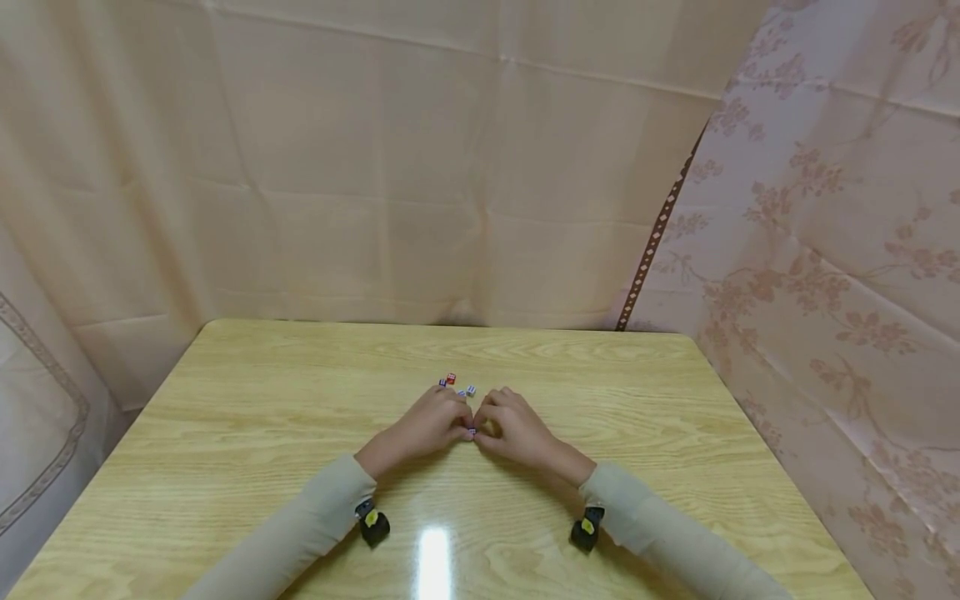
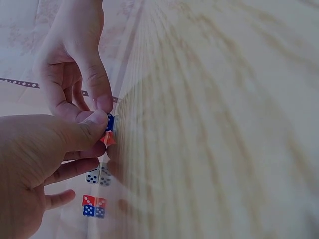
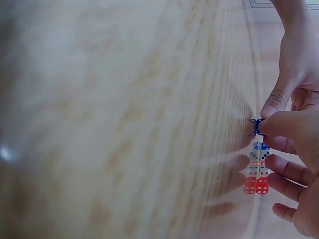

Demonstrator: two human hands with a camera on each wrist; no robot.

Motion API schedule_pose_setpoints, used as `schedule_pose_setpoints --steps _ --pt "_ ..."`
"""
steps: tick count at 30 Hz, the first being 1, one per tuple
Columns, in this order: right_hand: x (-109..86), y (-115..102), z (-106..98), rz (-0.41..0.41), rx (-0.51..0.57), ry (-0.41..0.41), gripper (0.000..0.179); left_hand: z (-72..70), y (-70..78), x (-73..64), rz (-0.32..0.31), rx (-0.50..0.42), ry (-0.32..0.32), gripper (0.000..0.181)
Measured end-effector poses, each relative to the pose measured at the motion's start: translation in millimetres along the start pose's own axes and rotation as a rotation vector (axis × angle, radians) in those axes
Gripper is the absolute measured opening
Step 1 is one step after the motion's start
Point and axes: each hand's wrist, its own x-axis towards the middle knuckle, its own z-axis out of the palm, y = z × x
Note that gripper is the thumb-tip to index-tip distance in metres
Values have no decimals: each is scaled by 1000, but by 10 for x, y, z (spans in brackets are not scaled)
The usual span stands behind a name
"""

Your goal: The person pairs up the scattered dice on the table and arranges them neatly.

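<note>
Both hands meet low over the wooden table [image 1: 300, 400]. Between their fingertips is a small blue die [image 2: 110, 122] with white pips. My left hand [image 1: 431, 423] pinches it from the left with thumb and forefinger, the other fingers spread loosely. From the right, my right hand [image 1: 519, 429] has its thumb and forefinger on the same die. Orange-red [image 2: 108, 138] shows right beside it in the left wrist view, partly covered by fingers. Just beyond the hands sit a red die [image 1: 451, 378], another blue die [image 1: 442, 382] and a white die [image 1: 471, 390].
Glossy wood mirrors the dice in both wrist views. A beige curtain [image 1: 360, 167] hangs behind the table's far edge, and a flowered pink curtain [image 1: 847, 292] hangs along the right. Wrist cameras [image 1: 372, 525] are strapped at both sleeves.
</note>
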Motion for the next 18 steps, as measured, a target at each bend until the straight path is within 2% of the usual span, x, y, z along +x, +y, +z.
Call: schedule_pose_setpoints --steps 18 --pt "-10 -45 -29 25 9 -2 10 -43 12 -16 21 -13 16 9"
